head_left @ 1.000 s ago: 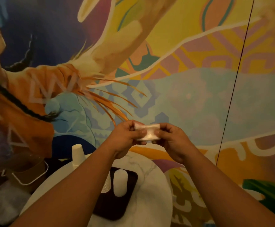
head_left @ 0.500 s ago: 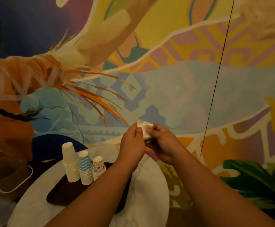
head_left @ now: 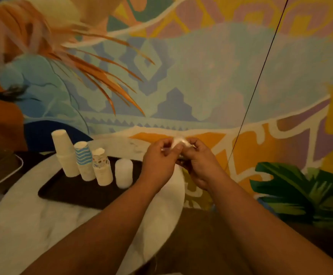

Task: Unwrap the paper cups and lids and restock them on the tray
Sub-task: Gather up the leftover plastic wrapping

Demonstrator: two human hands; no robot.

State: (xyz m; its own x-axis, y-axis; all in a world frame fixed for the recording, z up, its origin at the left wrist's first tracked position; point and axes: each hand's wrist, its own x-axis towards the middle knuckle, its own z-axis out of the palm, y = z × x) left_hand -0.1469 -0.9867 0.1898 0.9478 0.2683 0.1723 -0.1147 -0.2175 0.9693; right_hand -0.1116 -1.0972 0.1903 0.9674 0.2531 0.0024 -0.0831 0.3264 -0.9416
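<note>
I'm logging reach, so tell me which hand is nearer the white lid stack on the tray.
Left. The left hand hovers just right of the white lid stack, above the tray edge. The right hand sits farther right, beyond the left, both pinching a clear wrapper.

No text, label, brand, number or sign can be read anywhere — the stacked paper cups (head_left: 65,153) on the tray (head_left: 66,192) carry only patterns or plain white, and the painted wall (head_left: 201,76) behind shows shapes and colours — no lettering.
</note>
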